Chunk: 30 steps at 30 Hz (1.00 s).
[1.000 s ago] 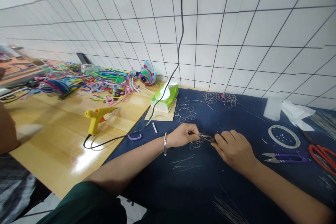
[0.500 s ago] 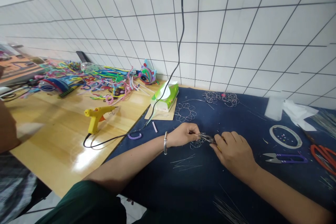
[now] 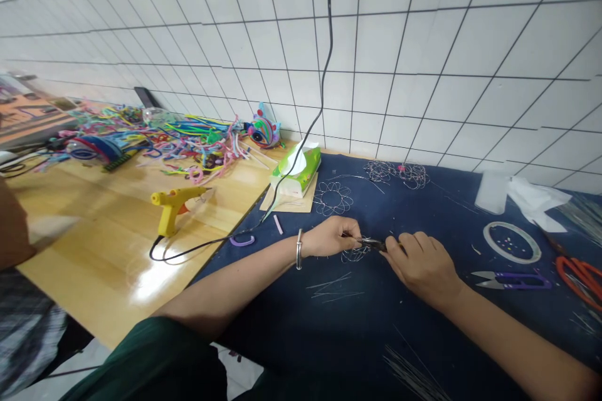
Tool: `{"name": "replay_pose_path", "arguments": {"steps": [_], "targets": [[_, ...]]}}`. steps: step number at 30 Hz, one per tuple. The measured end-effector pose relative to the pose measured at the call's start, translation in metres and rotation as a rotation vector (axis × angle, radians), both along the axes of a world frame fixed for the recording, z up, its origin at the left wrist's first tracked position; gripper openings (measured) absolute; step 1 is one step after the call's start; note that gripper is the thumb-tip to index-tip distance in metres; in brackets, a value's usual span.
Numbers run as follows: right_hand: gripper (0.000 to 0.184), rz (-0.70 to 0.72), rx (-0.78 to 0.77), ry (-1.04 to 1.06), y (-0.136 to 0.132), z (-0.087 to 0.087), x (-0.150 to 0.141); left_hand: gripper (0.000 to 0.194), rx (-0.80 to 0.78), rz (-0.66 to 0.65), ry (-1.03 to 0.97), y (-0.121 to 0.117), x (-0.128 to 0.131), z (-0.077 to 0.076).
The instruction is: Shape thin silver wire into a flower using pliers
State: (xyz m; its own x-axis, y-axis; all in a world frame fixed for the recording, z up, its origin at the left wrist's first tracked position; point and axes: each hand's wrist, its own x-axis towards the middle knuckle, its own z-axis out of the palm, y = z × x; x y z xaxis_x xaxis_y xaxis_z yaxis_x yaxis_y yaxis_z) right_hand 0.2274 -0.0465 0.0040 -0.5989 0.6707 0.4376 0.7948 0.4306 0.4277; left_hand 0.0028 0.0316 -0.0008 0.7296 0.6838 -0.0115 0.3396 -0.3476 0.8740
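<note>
My left hand (image 3: 333, 237), a silver bangle on its wrist, pinches thin wire between thumb and forefinger. In my right hand (image 3: 421, 266) is a pair of pliers (image 3: 375, 244), its jaws pointing left and meeting the wire at my left fingertips. Just below the jaws lies a looped wire piece (image 3: 356, 255), partly hidden by my left hand. Several short straight wires (image 3: 333, 288) rest on the dark blue cloth in front. Behind my left hand sits a flower-shaped wire ring (image 3: 333, 198).
A green tissue pack (image 3: 297, 172) and looped wire forms (image 3: 397, 173) stand by the wall. Purple thread snips (image 3: 513, 281), orange-handled scissors (image 3: 576, 279) and a white ring of beads (image 3: 512, 242) lie right. Left are a yellow glue gun (image 3: 173, 205), a pipe-cleaner pile (image 3: 202, 138) and another person's arm (image 3: 13, 225).
Both hands stay in nearly the same place. The pliers have turned a little in my right hand, their jaws seen from another side. The view has shifted slightly.
</note>
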Motion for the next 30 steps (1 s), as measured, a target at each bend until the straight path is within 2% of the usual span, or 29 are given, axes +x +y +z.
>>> {"name": "replay_pose_path", "arguments": {"steps": [10,20,26,30], "targets": [[0.018,0.013,0.0,0.014,0.004,-0.003,0.004,0.011,0.027,-0.03,0.061,0.001,0.002,0.006],[0.024,-0.019,-0.236,0.216,0.003,-0.005,0.001,0.013,0.032,0.049,-0.003,0.0,0.004,0.003],[0.026,-0.065,-0.399,0.389,0.004,-0.01,0.002,0.012,0.113,0.146,-0.026,-0.006,0.005,0.001],[0.027,-0.079,-0.501,0.49,0.005,-0.012,0.002,0.012,0.25,0.148,-0.016,-0.01,0.006,0.004]]}}
